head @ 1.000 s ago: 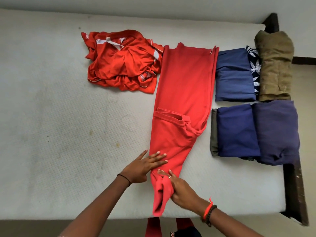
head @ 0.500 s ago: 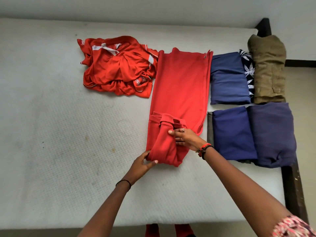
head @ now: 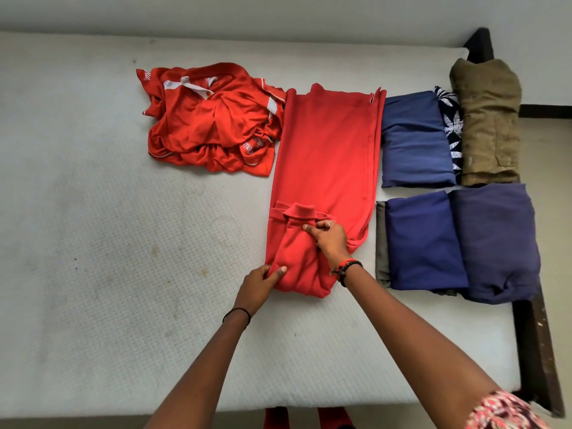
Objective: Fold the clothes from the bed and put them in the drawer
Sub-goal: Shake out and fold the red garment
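The red garment (head: pixel 328 150) lies on the bed (head: pixel 93 243), long axis running straight away from the person, near end doubled over; the left hand (head: pixel 258 286) pinches the fold's near-left corner; the right hand (head: pixel 329 243), fingers (head: pixel 325 226) curled, grips the doubled layer; the unfolded length lies beyond both.

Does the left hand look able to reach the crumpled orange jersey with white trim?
Probably yes: only bare white mattress lies between the left hand and the jersey, once it releases the red fleece garment.
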`<state>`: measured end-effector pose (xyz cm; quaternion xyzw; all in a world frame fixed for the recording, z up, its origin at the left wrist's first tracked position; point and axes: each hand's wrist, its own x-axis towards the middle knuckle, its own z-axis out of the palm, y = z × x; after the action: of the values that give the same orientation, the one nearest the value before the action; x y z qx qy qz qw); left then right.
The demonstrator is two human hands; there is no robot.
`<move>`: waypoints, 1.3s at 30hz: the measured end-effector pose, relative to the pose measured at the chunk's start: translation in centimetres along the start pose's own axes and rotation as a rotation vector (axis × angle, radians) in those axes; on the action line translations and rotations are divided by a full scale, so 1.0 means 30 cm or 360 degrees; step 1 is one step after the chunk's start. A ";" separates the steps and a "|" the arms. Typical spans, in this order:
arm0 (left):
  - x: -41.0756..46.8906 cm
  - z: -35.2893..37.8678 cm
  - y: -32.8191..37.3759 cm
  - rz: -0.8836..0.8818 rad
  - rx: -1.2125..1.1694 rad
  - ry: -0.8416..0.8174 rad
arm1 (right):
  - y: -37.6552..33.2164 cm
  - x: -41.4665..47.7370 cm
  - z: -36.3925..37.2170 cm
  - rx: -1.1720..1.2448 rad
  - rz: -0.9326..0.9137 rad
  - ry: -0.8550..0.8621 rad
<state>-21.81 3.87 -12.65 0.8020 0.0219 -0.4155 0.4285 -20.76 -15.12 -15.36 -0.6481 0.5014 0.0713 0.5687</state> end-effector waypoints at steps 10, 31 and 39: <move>-0.098 -0.015 -0.080 0.0993 0.1095 0.0416 | 0.132 -0.288 -0.102 -0.1187 -0.1315 0.0087; 0.054 -0.068 0.043 0.1445 0.1877 -0.0154 | 0.216 -0.295 -0.066 -0.1932 -0.1238 -0.0460; -0.049 -0.146 0.092 0.1032 0.1536 -0.0762 | 0.129 -0.434 -0.175 -0.1472 -0.0697 -0.1233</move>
<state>-18.87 5.69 -8.53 0.7557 -0.5090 -0.3956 0.1156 -32.45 -11.38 -7.49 -0.8412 0.0331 0.3913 0.3718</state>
